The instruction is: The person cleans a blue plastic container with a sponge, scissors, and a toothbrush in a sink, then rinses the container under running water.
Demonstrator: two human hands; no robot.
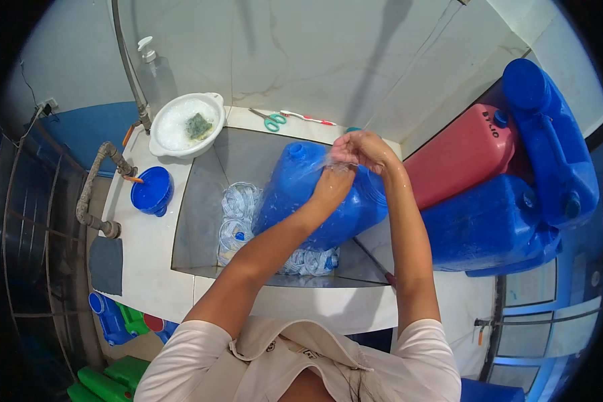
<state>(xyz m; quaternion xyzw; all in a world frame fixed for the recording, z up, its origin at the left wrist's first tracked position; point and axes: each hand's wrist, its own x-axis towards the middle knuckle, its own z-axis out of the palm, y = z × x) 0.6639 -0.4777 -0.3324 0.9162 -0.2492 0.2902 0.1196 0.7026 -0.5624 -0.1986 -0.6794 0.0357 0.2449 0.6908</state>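
A blue plastic jerrycan (301, 201) lies in the grey sink basin (201, 201), partly on bundles of pale blue-white cord or net (238, 201). Above it my left hand (336, 178) and my right hand (364, 151) are close together in splashing water. My right palm is turned up with its fingers curled, and I see nothing in it. The fingers of my left hand are hidden by the right hand and the water, so whether they grip the jerrycan's handle cannot be told. Both forearms are wet.
On the left ledge stand a white bowl (161, 145) of suds with a scouring pad (199, 126), a pump bottle (156, 78) and a blue container (152, 193). Scissors (271, 120) and a toothbrush (306, 118) lie behind the basin. Red (462, 151) and blue jerrycans (482, 226) are stacked right.
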